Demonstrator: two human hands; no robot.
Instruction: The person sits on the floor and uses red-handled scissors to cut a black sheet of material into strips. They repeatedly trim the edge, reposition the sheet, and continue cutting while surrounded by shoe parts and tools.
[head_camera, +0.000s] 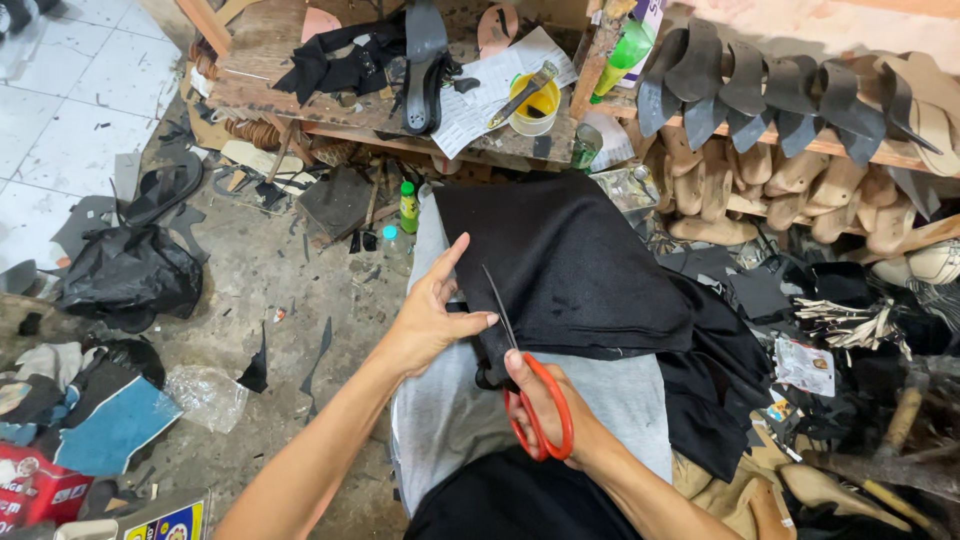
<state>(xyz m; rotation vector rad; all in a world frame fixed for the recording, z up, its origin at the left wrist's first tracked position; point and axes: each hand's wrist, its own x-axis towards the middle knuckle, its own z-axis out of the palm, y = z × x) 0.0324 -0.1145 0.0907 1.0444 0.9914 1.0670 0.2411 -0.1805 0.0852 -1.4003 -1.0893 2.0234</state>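
Head view, person seated, black fabric (570, 260) draped across the lap over grey trousers (450, 410).

Right hand (545, 405): closed through the orange loops of the scissors (525, 375), thumb in one loop, fingers in the other. Blades part-open, tips pointing to the far side, set at the near-left edge of the fabric.

Left hand (435, 315): grasping the fabric edge just left of the blades, thumb pressed on top, index finger stretched out towards the far side, remaining fingers curled under the cloth.

Position of work piece: the fabric lies on the far side of both hands and runs off to the right, where more dark cloth is heaped. The cut line sits between the two hands; the left hand touches the fabric, and the blades meet it right beside the left thumb.

Judgement on technique: the cut will likely run cleaner if the left hand keeps the edge taut and flat, with the thumb clear of the blade path. Long, full closures of the blades should leave a smoother edge than short snips. The cloth's drape over the knee could pull the line off course; supporting the loose part on the lap would help.

Surroundings: wooden bench (270, 95) at the far side with a yellow pot (535, 108); a rack of dark shoe soles (770, 90) far right; scraps and a black bag (130, 270) on the floor at left.
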